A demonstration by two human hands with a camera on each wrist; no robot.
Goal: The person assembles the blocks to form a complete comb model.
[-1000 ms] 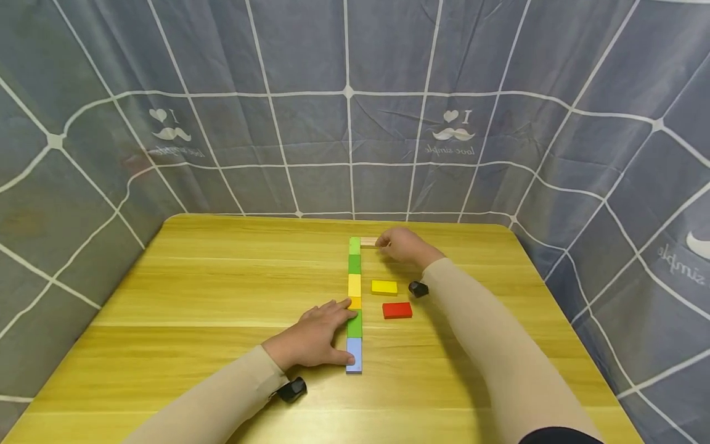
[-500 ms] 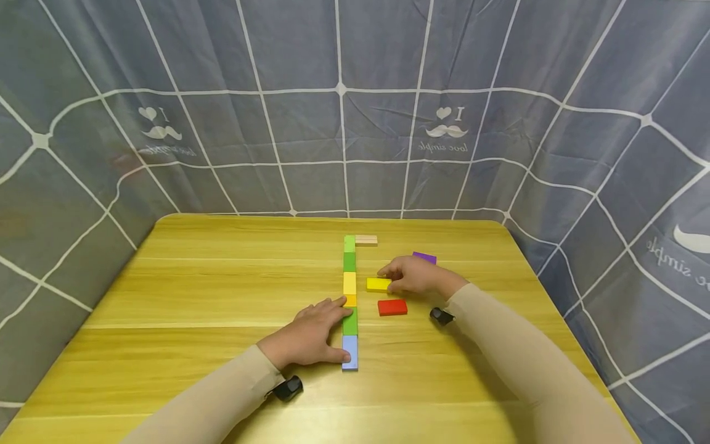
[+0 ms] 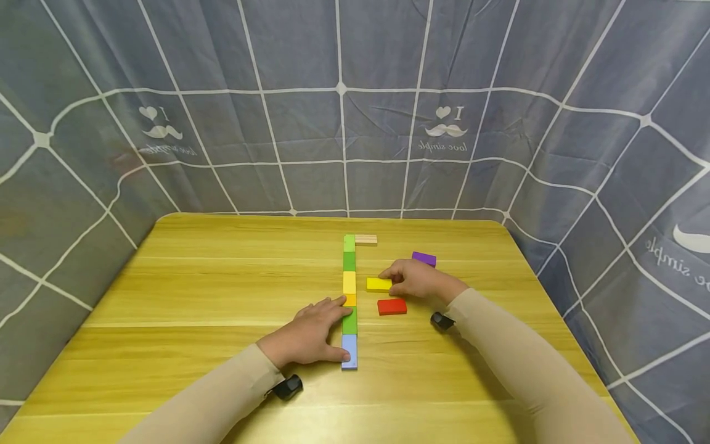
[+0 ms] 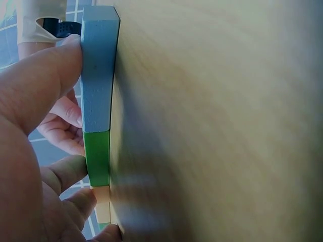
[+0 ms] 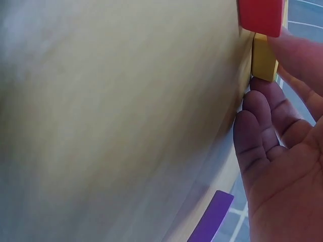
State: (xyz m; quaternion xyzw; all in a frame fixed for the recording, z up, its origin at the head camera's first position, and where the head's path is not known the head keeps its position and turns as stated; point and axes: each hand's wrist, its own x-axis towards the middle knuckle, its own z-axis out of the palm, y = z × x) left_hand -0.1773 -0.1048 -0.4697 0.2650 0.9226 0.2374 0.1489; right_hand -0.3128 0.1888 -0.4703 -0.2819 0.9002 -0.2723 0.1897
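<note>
A straight row of coloured wooden blocks runs away from me in the head view. Its near end is a light blue block (image 3: 349, 351), followed by a green block (image 3: 349, 320). My left hand (image 3: 307, 332) lies beside this row with fingers spread, thumb on the blue block and fingertips on the green and orange blocks (image 3: 350, 300). At the right, my right hand (image 3: 413, 279) pinches the right end of a yellow block (image 3: 378, 285) between thumb and fingers. That block lies flat on the table. In the right wrist view the fingertips meet the yellow block's (image 5: 264, 58) end.
A red block (image 3: 392, 307) lies just nearer to me than the yellow one. Behind the right hand is a purple block (image 3: 424, 259). A plain wood block (image 3: 366, 240) extends right from the row's far end. Grey checked curtains (image 3: 310, 123) surround the wooden table (image 3: 194, 277).
My right hand has left the plain wood block at the far end, come nearer and taken hold of the yellow block. The purple block now shows. The left hand stays put.
</note>
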